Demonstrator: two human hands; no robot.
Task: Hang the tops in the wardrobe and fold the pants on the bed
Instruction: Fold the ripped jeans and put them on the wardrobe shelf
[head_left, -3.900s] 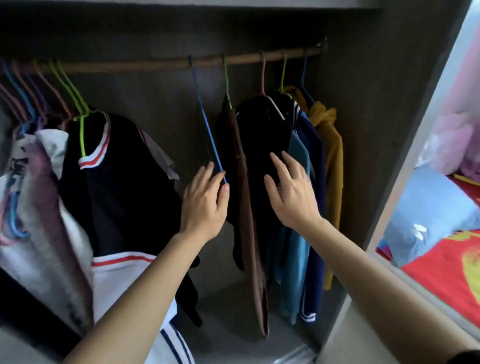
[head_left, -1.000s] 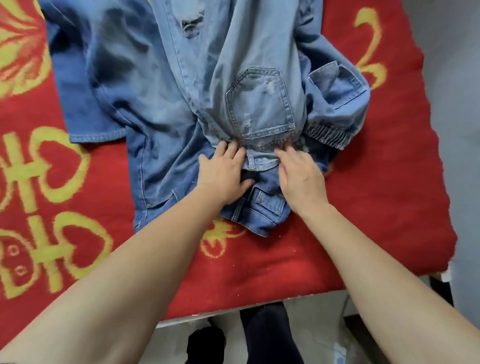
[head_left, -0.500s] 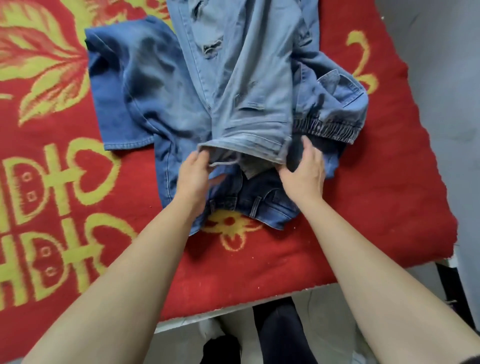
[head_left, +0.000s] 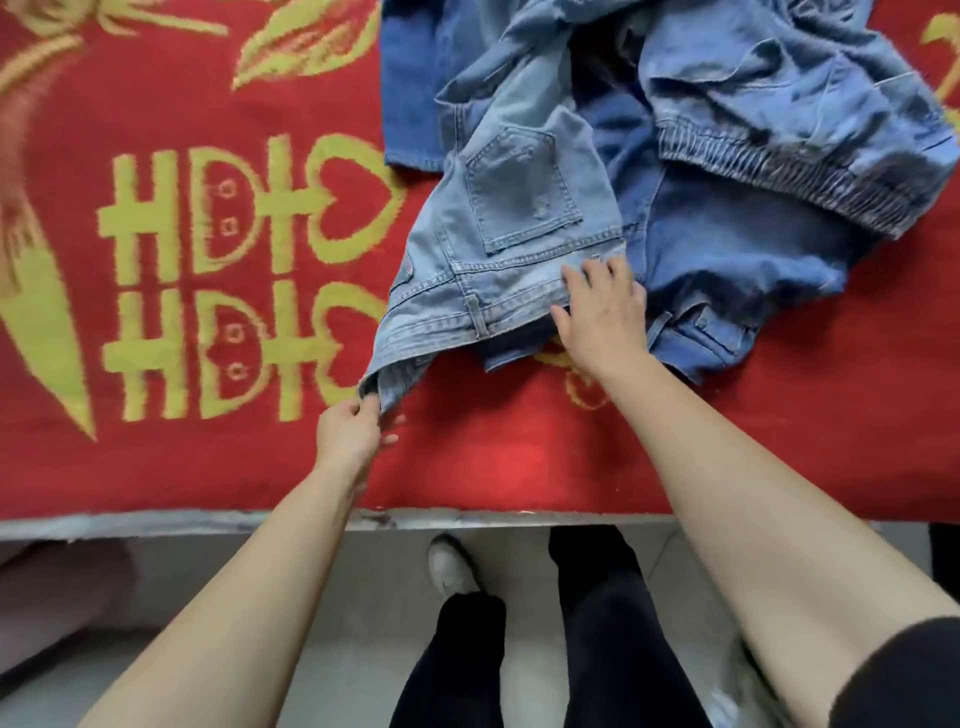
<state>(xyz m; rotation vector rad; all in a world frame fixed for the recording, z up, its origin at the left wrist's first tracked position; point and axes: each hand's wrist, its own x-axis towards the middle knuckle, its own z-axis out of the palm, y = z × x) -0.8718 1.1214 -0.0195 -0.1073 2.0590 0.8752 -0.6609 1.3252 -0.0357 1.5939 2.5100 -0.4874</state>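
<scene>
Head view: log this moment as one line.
phase: fold pants | left hand: pinches light jeans waistband corner | right hand: rests on waistband | surface: red blanket | fold: not yet done

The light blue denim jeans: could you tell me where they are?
The light blue denim jeans lie centrally in the head view on the red patterned blanket, partly overlapping darker blue pants; left hand pinches, right hand touches their waistband.

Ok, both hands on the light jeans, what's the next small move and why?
Probably draw the light jeans leftward onto bare blanket: the left hand pinches their waistband corner, the right hand rests on them, and they overlap the darker jeans.
</scene>
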